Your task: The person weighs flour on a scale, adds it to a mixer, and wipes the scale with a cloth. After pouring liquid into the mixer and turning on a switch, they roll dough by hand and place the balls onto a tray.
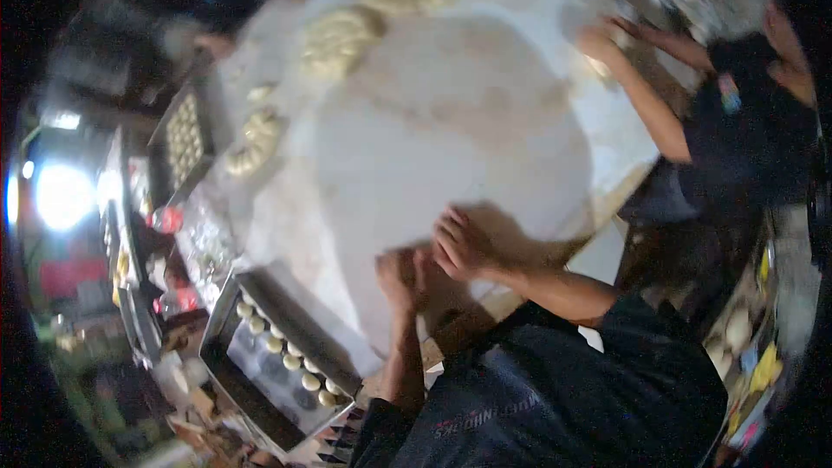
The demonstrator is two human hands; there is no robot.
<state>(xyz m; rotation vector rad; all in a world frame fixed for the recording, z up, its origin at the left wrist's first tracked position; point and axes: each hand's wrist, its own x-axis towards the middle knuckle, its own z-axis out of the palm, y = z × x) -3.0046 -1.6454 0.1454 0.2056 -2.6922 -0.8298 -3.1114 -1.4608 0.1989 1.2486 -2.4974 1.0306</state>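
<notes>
My left hand (399, 273) and my right hand (459, 245) rest side by side, palms down, on the floured white table (451, 130) near its front edge. The right hand's fingers lie stretched out on the surface. The left hand looks curled, and blur hides whether anything is under it. A metal tray (260, 386) with a row of small dough balls (295, 362) stands just left of my left hand.
Heaps of twisted dough (340, 35) (256, 143) line the table's far left side. A second tray of dough pieces (183, 134) sits beyond. A co-worker's hand (607, 39) reaches onto the table at right. Another person stands at top left. A bright lamp (61, 195) glares at left.
</notes>
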